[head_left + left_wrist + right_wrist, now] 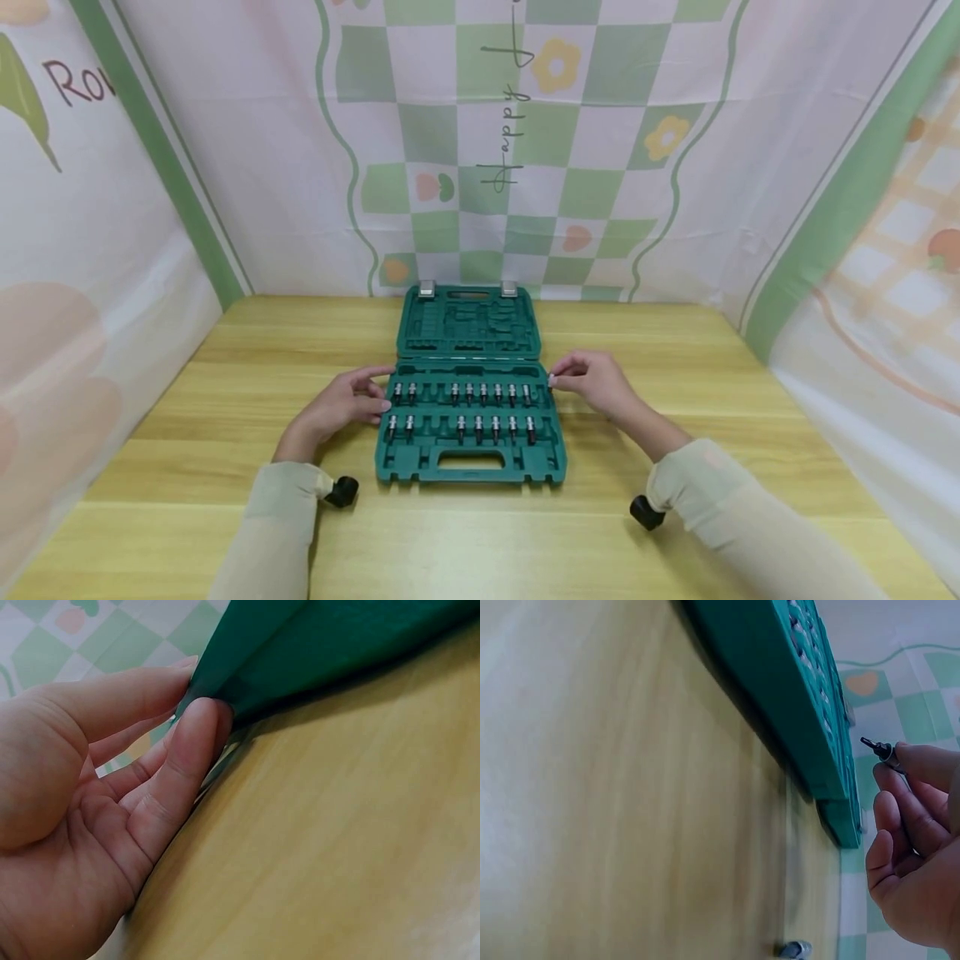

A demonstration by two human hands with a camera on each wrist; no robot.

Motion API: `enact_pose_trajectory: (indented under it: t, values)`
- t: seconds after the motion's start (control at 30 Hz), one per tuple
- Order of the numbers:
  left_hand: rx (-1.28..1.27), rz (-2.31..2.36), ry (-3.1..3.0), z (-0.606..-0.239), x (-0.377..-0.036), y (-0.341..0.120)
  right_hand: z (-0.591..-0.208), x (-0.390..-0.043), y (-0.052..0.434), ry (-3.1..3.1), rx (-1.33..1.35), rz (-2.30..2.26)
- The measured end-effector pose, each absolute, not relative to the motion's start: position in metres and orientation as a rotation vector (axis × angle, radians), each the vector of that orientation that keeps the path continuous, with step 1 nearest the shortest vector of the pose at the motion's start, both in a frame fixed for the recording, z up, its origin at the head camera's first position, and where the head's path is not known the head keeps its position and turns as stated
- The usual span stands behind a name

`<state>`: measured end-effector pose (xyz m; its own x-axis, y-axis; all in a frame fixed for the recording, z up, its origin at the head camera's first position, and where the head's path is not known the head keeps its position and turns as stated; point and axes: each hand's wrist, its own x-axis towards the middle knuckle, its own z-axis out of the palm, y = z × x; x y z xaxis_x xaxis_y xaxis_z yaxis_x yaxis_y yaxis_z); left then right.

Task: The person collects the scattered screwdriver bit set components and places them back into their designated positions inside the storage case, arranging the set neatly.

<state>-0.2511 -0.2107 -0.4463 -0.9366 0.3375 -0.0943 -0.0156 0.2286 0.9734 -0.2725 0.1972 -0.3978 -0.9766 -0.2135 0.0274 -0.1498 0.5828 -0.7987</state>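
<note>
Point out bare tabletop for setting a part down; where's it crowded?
Free: the wooden table in front of the green socket-bit case, between the sleeves; also either side of its open lid.
Crowded: the case's left side, by the left hand; its right side, where the right hand pinches a socket bit and a loose metal piece lies.

A wooden table (480, 542) with pale yellow grain spreads across the lower half of the head view, its far edge meeting the hanging cloth near mid-height. An open green tool case (435, 410) lies flat on it just below the frame's centre, lid at the upper end. In the right wrist view, a small metal socket (796, 949) lies on the tabletop at the bottom, right of centre.
</note>
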Motion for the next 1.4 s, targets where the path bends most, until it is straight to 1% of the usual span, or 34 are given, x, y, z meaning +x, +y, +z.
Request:
enact_pose_trajectory:
  t: [0.4,0.83,1.4]
  values:
    - [0.330,1.774,2.209,-0.447,-0.251,-0.212,-0.401,-0.260,0.174,2.630,-0.314,-1.453]
    - [0.291,1.771,2.206,-0.445,-0.252,-0.209,-0.403,-0.251,0.153,2.580,-0.316,-1.490]
    - [0.262,1.769,2.208,-0.444,-0.251,-0.209,-0.406,-0.253,0.123,2.549,-0.349,-1.495]
